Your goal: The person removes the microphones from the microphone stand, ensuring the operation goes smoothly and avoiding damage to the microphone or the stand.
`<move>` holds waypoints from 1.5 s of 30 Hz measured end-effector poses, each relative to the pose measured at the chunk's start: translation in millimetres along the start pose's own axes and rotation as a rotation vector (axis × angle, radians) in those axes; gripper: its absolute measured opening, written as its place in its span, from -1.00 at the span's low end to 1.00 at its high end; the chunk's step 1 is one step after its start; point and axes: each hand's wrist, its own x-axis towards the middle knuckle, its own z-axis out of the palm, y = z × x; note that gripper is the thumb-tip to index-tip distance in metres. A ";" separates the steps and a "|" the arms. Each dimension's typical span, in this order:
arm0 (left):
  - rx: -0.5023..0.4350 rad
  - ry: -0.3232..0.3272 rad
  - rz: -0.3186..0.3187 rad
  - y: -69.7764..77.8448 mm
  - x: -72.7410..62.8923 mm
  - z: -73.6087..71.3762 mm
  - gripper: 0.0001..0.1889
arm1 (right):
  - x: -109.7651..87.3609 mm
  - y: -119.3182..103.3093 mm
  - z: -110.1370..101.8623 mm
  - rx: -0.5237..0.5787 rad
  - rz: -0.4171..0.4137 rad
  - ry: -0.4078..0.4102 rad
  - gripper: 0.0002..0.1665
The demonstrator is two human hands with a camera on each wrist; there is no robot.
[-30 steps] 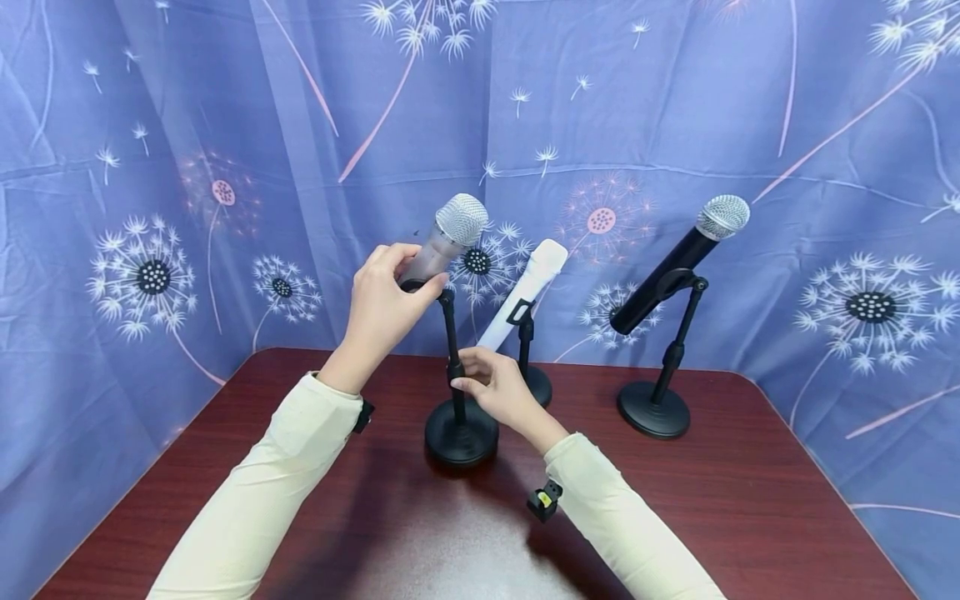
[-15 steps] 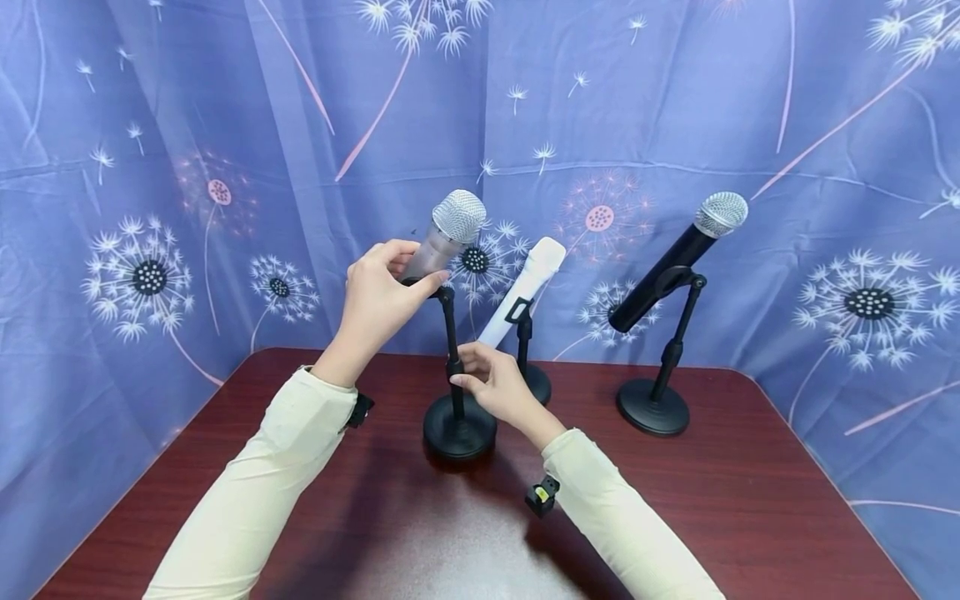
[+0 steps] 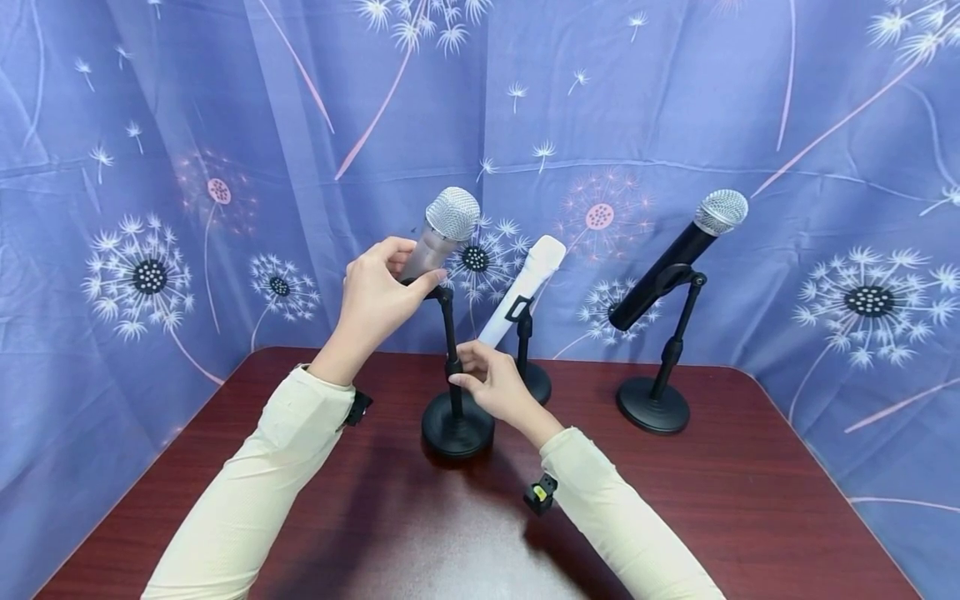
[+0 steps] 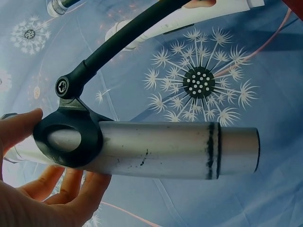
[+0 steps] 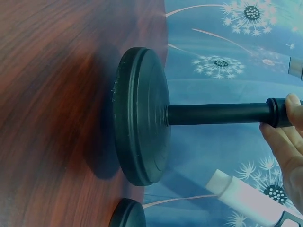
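Observation:
A silver microphone (image 3: pixel 453 213) with a mesh head sits tilted in the ring clip (image 4: pixel 68 138) of a black desk stand (image 3: pixel 457 425). My left hand (image 3: pixel 382 292) grips its body at the clip, thumb on one side and fingers on the other. The microphone's plain lower end extends past the clip in the left wrist view. Lower down, my right hand (image 3: pixel 495 383) pinches the collar (image 5: pixel 277 112) on the stand's pole between thumb and fingers. The stand's round base (image 5: pixel 144 118) is close over the table, with a dark shadow beside it in the right wrist view.
Just behind, a white microphone (image 3: pixel 525 287) leans in a second black stand (image 3: pixel 538 383). To the right, a black microphone (image 3: pixel 667 271) with a silver head is clipped in a third stand (image 3: pixel 654 405). A dandelion-patterned curtain (image 3: pixel 300 100) hangs behind the reddish-brown table (image 3: pixel 712 500).
The silver microphone's head has shifted slightly left, and its stand a little left with it. Both hands keep their holds. The whole head view has moved slightly.

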 end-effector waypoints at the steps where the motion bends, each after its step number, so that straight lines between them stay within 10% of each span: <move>1: 0.000 -0.005 0.000 -0.2 -0.2 -0.3 -0.55 | -0.2 0.1 0.4 -0.001 0.001 0.000 -0.66; 20: -0.008 -0.005 0.003 -4.8 1.1 -8.4 -0.58 | -6.3 -46.2 -2.9 -0.013 0.002 0.003 -0.68; 45: -0.134 0.024 -0.085 -13.1 7.6 -14.9 -0.61 | 3.4 -1.0 5.8 -0.021 0.010 0.010 -0.66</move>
